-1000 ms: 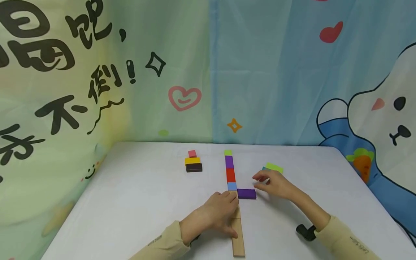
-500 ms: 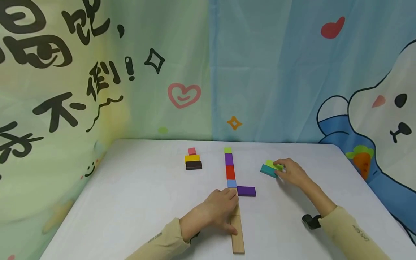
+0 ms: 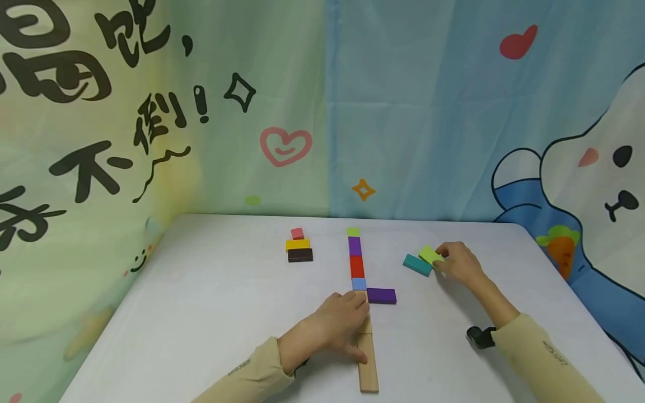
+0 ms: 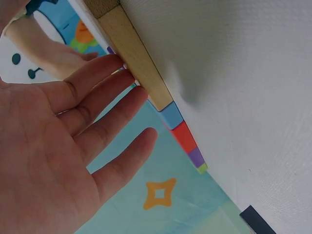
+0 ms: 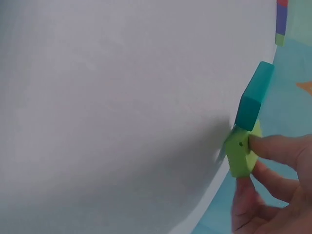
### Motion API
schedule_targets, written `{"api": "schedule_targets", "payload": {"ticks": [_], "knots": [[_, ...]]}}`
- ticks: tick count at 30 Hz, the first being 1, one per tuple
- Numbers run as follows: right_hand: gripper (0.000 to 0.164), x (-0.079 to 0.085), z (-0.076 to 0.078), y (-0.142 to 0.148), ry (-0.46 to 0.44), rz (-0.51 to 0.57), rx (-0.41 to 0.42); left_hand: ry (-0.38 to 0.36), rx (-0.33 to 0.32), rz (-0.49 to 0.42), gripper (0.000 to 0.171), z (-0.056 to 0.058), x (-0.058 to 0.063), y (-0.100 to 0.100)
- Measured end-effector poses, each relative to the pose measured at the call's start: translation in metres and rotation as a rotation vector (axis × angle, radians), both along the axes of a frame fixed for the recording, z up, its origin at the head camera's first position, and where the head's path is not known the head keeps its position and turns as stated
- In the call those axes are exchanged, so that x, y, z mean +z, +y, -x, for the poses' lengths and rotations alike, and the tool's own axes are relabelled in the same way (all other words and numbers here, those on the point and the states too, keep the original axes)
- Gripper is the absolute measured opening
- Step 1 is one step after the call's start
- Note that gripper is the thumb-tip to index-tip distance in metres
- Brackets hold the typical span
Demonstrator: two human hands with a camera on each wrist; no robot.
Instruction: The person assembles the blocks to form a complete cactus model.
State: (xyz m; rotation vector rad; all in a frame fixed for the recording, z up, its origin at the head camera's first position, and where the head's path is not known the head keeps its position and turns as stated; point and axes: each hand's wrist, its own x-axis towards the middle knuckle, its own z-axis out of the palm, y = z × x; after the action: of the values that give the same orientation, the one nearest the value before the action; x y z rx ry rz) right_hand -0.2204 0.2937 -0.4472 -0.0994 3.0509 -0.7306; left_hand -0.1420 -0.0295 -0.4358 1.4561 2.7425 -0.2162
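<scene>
My right hand (image 3: 459, 262) pinches the end of a lime green block (image 3: 430, 255) between thumb and fingers at the right rear of the table. A teal block (image 3: 417, 265) lies right beside it, close to the green one in the right wrist view. My left hand (image 3: 339, 327) lies over a line of plain wooden blocks (image 3: 368, 366), its fingers straight and fingertips at their side in the left wrist view. From the wooden blocks the line runs on away from me through light blue (image 3: 359, 284), red (image 3: 357, 267), purple (image 3: 355, 246) and lime (image 3: 353, 231) blocks.
A dark purple block (image 3: 381, 296) juts rightward from the line, near the light blue block. Left of the line's far end lie a dark brown block (image 3: 300, 255), a yellow block (image 3: 298, 244) and a pink block (image 3: 297, 233). A printed curtain (image 3: 403, 140) hangs behind the white table (image 3: 211, 291).
My right hand has gone from beside the dark purple block, rightward and back, to the lime green block and gripped it. That block has shifted slightly right from the teal one. My left hand stays put.
</scene>
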Motion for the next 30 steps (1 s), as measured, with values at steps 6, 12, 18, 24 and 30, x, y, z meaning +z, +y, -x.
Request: {"api": "schedule_targets", "payload": {"ticks": [6,12,18,24,30], "knots": [[0.036,0.003,0.000,-0.005,0.021,-0.002,-0.042,0.011,-0.005,-0.004,0.086,0.000,0.000,-0.001],[0.057,0.015,-0.005,-0.021,0.155,0.103,-0.026,-0.013,-0.008,-0.011,0.086,0.001,-0.002,-0.001],[0.055,0.016,-0.006,-0.052,-0.030,0.353,0.122,-0.036,0.005,-0.012,0.086,0.001,-0.003,-0.001],[0.047,0.000,-0.006,-0.065,-0.137,0.385,0.182,-0.023,-0.001,-0.010,0.086,0.001,-0.004,-0.002],[0.048,-0.007,-0.006,-0.068,-0.211,0.437,0.148,-0.016,-0.007,-0.011,0.084,0.002,-0.003,-0.001]]}}
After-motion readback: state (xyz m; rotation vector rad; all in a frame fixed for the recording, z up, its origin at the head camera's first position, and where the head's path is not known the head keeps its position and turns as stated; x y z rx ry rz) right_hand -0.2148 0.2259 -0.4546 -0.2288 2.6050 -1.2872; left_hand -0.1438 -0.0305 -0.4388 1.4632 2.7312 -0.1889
